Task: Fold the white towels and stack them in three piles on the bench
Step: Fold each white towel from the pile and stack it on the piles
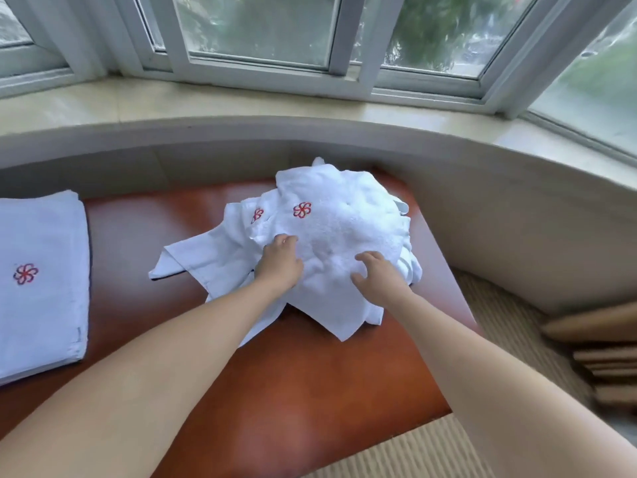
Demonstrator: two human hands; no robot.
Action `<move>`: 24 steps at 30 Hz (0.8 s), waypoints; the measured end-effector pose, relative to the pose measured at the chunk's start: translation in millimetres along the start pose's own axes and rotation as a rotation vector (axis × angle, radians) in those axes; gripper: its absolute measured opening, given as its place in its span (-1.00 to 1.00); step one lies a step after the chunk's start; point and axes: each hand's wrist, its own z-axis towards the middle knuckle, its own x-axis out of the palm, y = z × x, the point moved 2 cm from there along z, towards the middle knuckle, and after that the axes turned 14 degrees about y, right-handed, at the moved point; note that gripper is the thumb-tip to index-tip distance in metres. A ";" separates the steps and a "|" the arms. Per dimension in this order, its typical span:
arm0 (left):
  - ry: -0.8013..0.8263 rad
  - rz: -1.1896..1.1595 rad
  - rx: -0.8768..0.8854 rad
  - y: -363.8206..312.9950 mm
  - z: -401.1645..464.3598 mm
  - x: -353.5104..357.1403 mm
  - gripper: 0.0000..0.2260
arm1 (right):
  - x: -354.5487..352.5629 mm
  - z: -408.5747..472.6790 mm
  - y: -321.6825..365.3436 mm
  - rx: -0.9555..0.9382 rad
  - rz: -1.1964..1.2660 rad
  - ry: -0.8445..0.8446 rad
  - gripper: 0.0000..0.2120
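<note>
Now, heap: the crumpled heap of white terry towels with red flower emblems (331, 236) sits on the glossy reddish-brown wooden bench (293, 391), unfolded, so it looks like the supply pile waiting to be sorted.
Left hand: the left hand (281, 263) is down on the near-left slope of the heap, fingers curled into the cloth, apparently pinching a fold to pull one towel free.
Right hand: the right hand (375, 276) lies just beside it on the near-right slope, fingers spread and bent, pressing the top towel; whether it has truly gripped cloth I cannot tell.
Loose corners: flat towel ends spill out left of and below the left hand's grip, likely to drag along.
Finished pile: a folded stack of white towels with a red flower emblem (41, 277) lies well left of both hands, only one pile in view.
Surroundings: a beige curved window ledge (482, 188) wraps behind the heap, hemming it in beyond the hands.
</note>
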 end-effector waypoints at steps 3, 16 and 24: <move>-0.095 -0.042 -0.073 3.7 28.5 -8.5 -0.55 | -14.5 30.9 3.5 0.003 0.051 -0.103 -0.51; -0.164 -0.362 -0.218 28.2 47.0 -21.1 -0.86 | -45.5 72.7 6.6 0.115 0.259 -0.308 -0.89; -0.247 -0.379 -0.178 -5.5 -5.5 -27.5 -0.87 | -62.1 46.6 -1.1 0.033 0.109 -0.288 -0.87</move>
